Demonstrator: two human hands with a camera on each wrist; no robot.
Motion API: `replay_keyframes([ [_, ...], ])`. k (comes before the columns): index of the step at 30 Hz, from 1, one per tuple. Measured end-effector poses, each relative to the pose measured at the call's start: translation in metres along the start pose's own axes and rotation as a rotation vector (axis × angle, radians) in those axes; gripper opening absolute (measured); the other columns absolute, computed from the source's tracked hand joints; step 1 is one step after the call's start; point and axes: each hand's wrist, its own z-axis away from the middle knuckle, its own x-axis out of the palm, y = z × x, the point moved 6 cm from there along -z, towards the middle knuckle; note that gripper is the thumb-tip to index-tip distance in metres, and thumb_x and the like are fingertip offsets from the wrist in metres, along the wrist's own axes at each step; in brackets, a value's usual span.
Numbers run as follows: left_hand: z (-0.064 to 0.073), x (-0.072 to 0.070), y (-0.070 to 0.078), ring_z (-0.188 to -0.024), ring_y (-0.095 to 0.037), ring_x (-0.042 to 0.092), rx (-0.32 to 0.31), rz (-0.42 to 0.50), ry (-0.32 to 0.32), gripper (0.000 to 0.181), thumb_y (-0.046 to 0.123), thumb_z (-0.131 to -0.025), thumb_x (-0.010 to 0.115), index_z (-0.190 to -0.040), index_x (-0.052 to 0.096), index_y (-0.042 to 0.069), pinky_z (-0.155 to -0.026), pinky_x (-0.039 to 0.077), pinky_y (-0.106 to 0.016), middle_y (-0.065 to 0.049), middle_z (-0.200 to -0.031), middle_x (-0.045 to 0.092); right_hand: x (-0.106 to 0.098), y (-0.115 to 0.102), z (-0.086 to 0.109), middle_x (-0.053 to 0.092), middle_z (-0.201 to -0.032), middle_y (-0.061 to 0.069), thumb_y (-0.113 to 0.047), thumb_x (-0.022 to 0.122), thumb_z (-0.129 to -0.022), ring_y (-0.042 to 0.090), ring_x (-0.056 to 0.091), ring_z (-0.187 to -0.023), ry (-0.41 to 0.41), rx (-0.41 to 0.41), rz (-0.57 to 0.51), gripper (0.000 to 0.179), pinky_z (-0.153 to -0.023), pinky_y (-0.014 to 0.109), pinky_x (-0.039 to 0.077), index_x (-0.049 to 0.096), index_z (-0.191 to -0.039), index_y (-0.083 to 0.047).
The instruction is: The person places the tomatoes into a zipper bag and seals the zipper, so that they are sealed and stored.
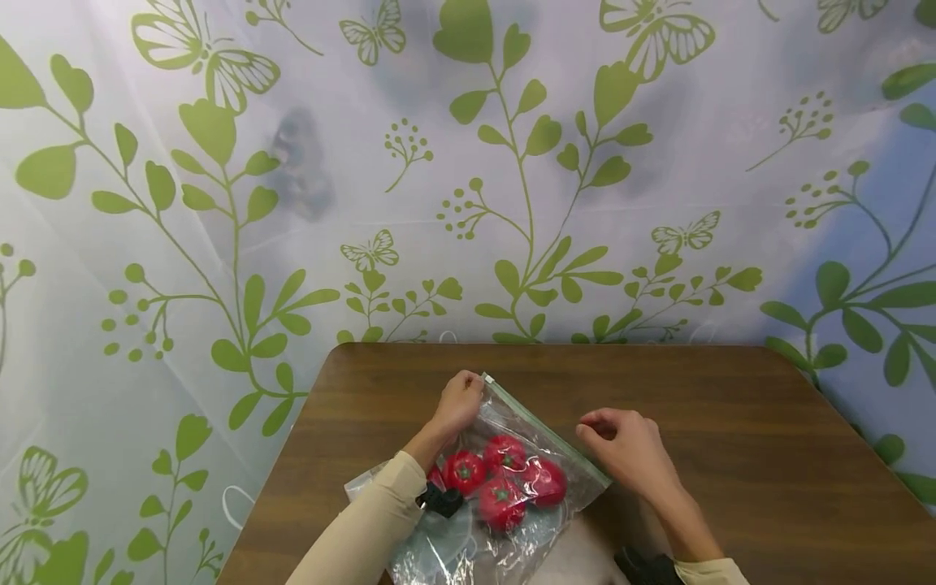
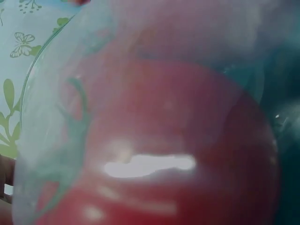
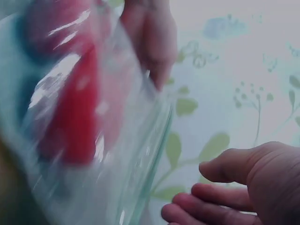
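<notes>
A clear zip bag [image 1: 544,532] with a pale green slider strip along its top edge holds several red tomatoes [image 1: 503,502]. My left hand [image 1: 460,402] grips the bag's upper left corner, beside the white slider [image 1: 488,379]. To the right of the strip, my right hand [image 1: 632,447] hovers apart from the bag, its fingers loosely bent and holding nothing. In the right wrist view the thumb and fingers of that hand [image 3: 243,183] stand apart, facing the strip. One tomato [image 2: 187,117] behind plastic fills the left wrist view.
The brown wooden table [image 1: 746,422] lies under the bag. Behind its far edge hangs a white curtain [image 1: 409,187] printed with green leaves and butterflies. A black wrist camera [image 1: 441,499] on the left wrist covers part of the bag.
</notes>
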Motion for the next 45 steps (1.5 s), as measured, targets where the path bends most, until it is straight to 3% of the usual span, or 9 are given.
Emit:
replay_keyframes([
  [10,0.005,0.001,0.002,-0.088,-0.021,0.056,0.029,-0.02,-0.009,0.023,0.019,-0.114,0.053,-0.118,0.067,0.002,-0.075,0.046,-0.033,-0.008,-0.099,0.063,0.04,-0.069,-0.055,0.084,-0.104,-0.001,-0.024,0.081,-0.099,0.018,0.079,-0.093,0.03,-0.161,-0.143,0.017,-0.086,0.047,0.065,0.083,-0.112,-0.015],
  [19,0.006,0.0,0.008,-0.075,-0.016,0.052,0.035,-0.031,0.007,0.021,0.02,-0.114,0.056,-0.116,0.069,0.004,-0.065,0.042,-0.029,-0.002,-0.087,0.057,0.069,-0.099,-0.085,0.084,-0.101,0.0,-0.021,0.082,-0.1,0.02,0.078,-0.091,0.029,-0.201,-0.117,0.015,-0.081,0.045,0.065,0.084,-0.111,-0.012],
  [31,0.009,0.0,0.009,-0.064,-0.014,0.047,0.063,-0.044,0.1,0.02,0.019,-0.114,0.056,-0.107,0.069,0.006,-0.056,0.038,-0.027,0.002,-0.075,0.055,0.087,-0.099,-0.097,0.079,-0.086,-0.002,-0.021,0.082,-0.099,0.014,0.067,-0.071,0.034,-0.146,-0.106,0.007,-0.062,0.032,0.055,0.084,-0.097,-0.015],
  [37,0.008,0.002,0.01,-0.07,-0.017,0.052,0.068,-0.038,0.113,0.019,0.018,-0.113,0.058,-0.104,0.07,0.007,-0.061,0.041,-0.029,-0.002,-0.08,0.06,0.085,-0.094,-0.092,0.079,-0.084,-0.003,-0.02,0.082,-0.099,0.013,0.067,-0.071,0.05,-0.144,-0.114,0.005,-0.062,0.032,0.055,0.084,-0.096,-0.016],
  [40,0.008,0.001,0.011,-0.073,-0.018,0.055,0.085,-0.014,0.121,0.018,0.017,-0.112,0.058,-0.103,0.07,0.008,-0.063,0.044,-0.03,-0.003,-0.081,0.061,0.084,-0.091,-0.089,0.079,-0.086,-0.004,-0.019,0.082,-0.099,0.014,0.068,-0.074,0.055,-0.138,-0.118,0.004,-0.064,0.033,0.056,0.084,-0.096,-0.016],
  [41,0.003,0.003,0.004,-0.074,-0.018,0.055,0.125,-0.006,0.128,0.02,0.022,-0.113,0.058,-0.101,0.07,0.01,-0.064,0.044,-0.03,-0.002,-0.08,0.061,0.084,-0.089,-0.088,0.08,-0.087,-0.004,-0.018,0.082,-0.099,0.013,0.069,-0.075,0.057,-0.136,-0.118,0.004,-0.064,0.033,0.056,0.084,-0.096,-0.016],
  [45,0.005,0.002,0.006,-0.075,-0.019,0.057,0.131,0.012,0.15,0.02,0.021,-0.112,0.059,-0.101,0.071,0.01,-0.065,0.046,-0.031,-0.003,-0.081,0.063,0.081,-0.084,-0.082,0.08,-0.087,-0.003,-0.018,0.083,-0.098,0.014,0.07,-0.075,0.062,-0.128,-0.113,0.004,-0.065,0.033,0.056,0.083,-0.095,-0.015],
])
